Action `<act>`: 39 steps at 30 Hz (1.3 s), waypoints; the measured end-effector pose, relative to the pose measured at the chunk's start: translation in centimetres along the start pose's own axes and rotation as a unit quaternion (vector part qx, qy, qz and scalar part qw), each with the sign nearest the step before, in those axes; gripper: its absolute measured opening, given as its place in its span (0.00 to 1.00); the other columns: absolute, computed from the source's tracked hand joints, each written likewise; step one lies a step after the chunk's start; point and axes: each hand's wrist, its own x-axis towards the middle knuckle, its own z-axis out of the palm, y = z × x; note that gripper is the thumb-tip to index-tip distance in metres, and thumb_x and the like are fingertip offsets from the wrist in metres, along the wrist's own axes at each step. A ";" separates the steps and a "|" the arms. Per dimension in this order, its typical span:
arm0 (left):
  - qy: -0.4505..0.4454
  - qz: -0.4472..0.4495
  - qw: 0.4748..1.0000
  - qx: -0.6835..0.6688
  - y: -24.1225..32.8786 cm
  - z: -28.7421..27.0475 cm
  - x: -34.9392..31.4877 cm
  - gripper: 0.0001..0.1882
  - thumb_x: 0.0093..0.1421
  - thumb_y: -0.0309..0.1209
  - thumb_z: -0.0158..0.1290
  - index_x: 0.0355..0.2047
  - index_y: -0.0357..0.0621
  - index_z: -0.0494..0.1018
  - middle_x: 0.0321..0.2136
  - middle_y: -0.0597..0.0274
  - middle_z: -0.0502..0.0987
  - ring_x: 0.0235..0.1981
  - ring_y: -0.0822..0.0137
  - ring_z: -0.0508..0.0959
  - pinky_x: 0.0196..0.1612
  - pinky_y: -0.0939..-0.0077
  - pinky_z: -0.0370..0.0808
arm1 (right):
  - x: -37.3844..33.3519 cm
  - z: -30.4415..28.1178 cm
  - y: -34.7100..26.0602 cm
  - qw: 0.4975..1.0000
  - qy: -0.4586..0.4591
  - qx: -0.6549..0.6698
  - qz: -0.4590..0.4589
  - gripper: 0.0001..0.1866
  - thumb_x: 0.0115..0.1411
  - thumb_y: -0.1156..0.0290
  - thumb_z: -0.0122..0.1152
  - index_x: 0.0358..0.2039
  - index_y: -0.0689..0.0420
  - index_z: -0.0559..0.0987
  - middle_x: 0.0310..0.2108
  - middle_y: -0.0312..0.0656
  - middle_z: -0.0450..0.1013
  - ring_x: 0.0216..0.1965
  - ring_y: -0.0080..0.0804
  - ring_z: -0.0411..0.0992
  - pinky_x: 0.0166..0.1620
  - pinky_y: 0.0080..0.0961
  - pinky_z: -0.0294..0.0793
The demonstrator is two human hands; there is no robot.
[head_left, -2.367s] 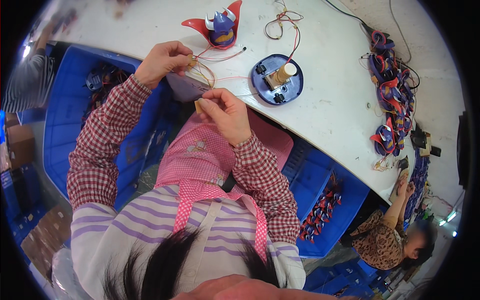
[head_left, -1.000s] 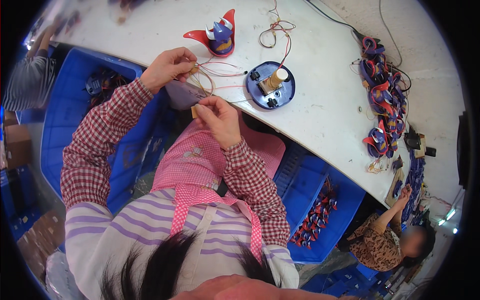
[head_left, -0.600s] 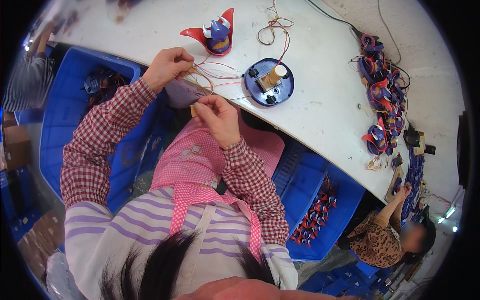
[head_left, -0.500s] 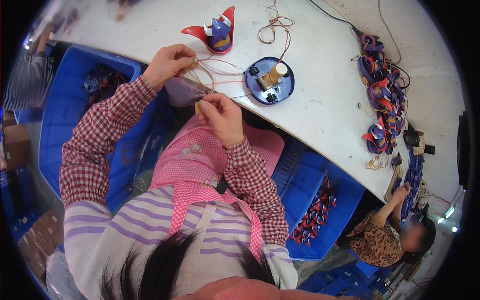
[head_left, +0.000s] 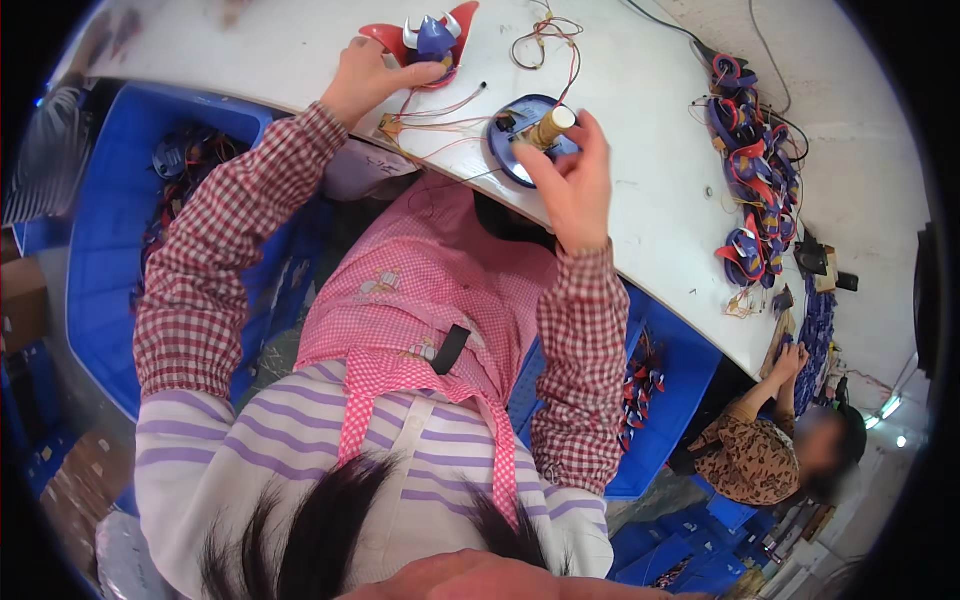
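My left hand (head_left: 372, 82) is closed round a purple toy head (head_left: 432, 42) with silver horns and red wing-like sides, its thumb across the front. My right hand (head_left: 578, 180) curves round a round blue toy base (head_left: 512, 172), thumb and fingers on either side of a tan cylinder (head_left: 552, 126) standing on it. The fingers partly hide the base's right side. Between my hands, a small tan circuit board (head_left: 389, 125) with thin wires lies at the table edge. A red and black wire (head_left: 570, 85) runs from the base to a loose coil.
Several similar toy heads (head_left: 750, 170) are heaped along the right of the white table (head_left: 650, 150). Blue bins (head_left: 95, 270) with toy parts stand below the edge on both sides. A person (head_left: 750, 450) works at the far right; another person's striped sleeve (head_left: 45, 160) shows at left.
Both hands have let go of the small board and wires, which now lie at the table edge. My left hand has moved up to the toy head, my right hand rightward and up to the base.
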 end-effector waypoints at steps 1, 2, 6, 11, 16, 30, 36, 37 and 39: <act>-0.023 -0.053 0.997 -0.047 0.3 0.4 0.7 0.28 0.48 0.43 0.65 0.40 0.32 0.73 0.35 0.55 0.73 0.32 0.68 0.75 0.36 0.83 0.73 | 0.7 0.8 0.5 0.999 -0.005 -0.023 -0.033 0.24 0.52 0.68 0.66 0.47 0.62 0.72 0.39 0.42 0.68 0.30 0.24 0.65 0.30 0.17 0.67; -0.047 -0.105 0.989 -0.094 0.7 0.8 1.2 0.29 0.47 0.43 0.66 0.40 0.32 0.72 0.35 0.54 0.73 0.33 0.67 0.76 0.37 0.83 0.73 | 1.4 1.2 0.8 0.997 -0.009 -0.046 -0.065 0.22 0.51 0.67 0.67 0.45 0.63 0.73 0.36 0.41 0.69 0.29 0.25 0.65 0.30 0.18 0.67; 0.009 -0.097 0.979 -0.177 3.0 1.6 1.5 0.30 0.46 0.42 0.67 0.42 0.32 0.70 0.34 0.53 0.75 0.35 0.67 0.77 0.37 0.82 0.75 | 3.2 1.8 1.8 0.992 -0.009 -0.080 -0.092 0.18 0.51 0.66 0.66 0.40 0.64 0.75 0.31 0.40 0.69 0.26 0.25 0.65 0.29 0.18 0.67; 0.077 -0.100 0.967 -0.223 1.4 2.3 2.2 0.30 0.46 0.40 0.67 0.41 0.31 0.69 0.35 0.52 0.75 0.36 0.66 0.78 0.38 0.81 0.76 | 4.6 -1.5 2.9 0.979 0.046 -0.139 -0.140 0.13 0.51 0.67 0.64 0.32 0.63 0.77 0.24 0.38 0.68 0.22 0.25 0.64 0.27 0.19 0.66; 0.131 -0.124 0.959 -0.216 2.2 2.4 1.9 0.29 0.47 0.40 0.66 0.41 0.30 0.69 0.35 0.51 0.75 0.36 0.65 0.78 0.38 0.80 0.77 | 5.3 -8.0 7.3 0.980 0.078 -0.172 -0.056 0.13 0.53 0.66 0.63 0.33 0.63 0.77 0.24 0.37 0.71 0.22 0.24 0.66 0.27 0.19 0.67; 0.052 -0.142 0.950 -0.274 2.2 -0.2 -0.3 0.30 0.52 0.38 0.61 0.48 0.26 0.67 0.34 0.50 0.74 0.33 0.63 0.77 0.39 0.79 0.76 | 2.7 -7.8 7.1 0.956 0.200 -0.185 -0.104 0.13 0.55 0.69 0.62 0.38 0.63 0.76 0.32 0.42 0.72 0.29 0.27 0.67 0.34 0.18 0.68; 0.056 0.108 0.990 -0.069 3.8 0.6 -6.3 0.17 0.53 0.24 0.57 0.44 0.38 0.70 0.38 0.55 0.70 0.35 0.66 0.70 0.41 0.79 0.69 | 0.3 -3.4 1.3 0.963 0.034 -0.148 -0.224 0.12 0.54 0.77 0.58 0.41 0.61 0.75 0.34 0.40 0.69 0.31 0.28 0.66 0.33 0.19 0.67; 0.031 0.196 0.980 -0.021 4.0 0.7 -5.9 0.19 0.52 0.24 0.58 0.45 0.39 0.70 0.39 0.54 0.70 0.37 0.63 0.70 0.42 0.78 0.69 | 1.0 -1.9 0.7 0.962 -0.017 -0.141 -0.231 0.11 0.55 0.77 0.58 0.40 0.61 0.75 0.33 0.39 0.70 0.30 0.27 0.66 0.32 0.18 0.67; 0.070 0.228 0.971 0.025 5.0 1.0 -4.2 0.21 0.51 0.25 0.58 0.46 0.39 0.69 0.41 0.53 0.68 0.39 0.61 0.69 0.44 0.76 0.68 | 3.6 0.5 0.6 0.983 -0.099 -0.057 -0.142 0.09 0.56 0.75 0.57 0.39 0.61 0.76 0.30 0.37 0.72 0.28 0.25 0.67 0.30 0.16 0.67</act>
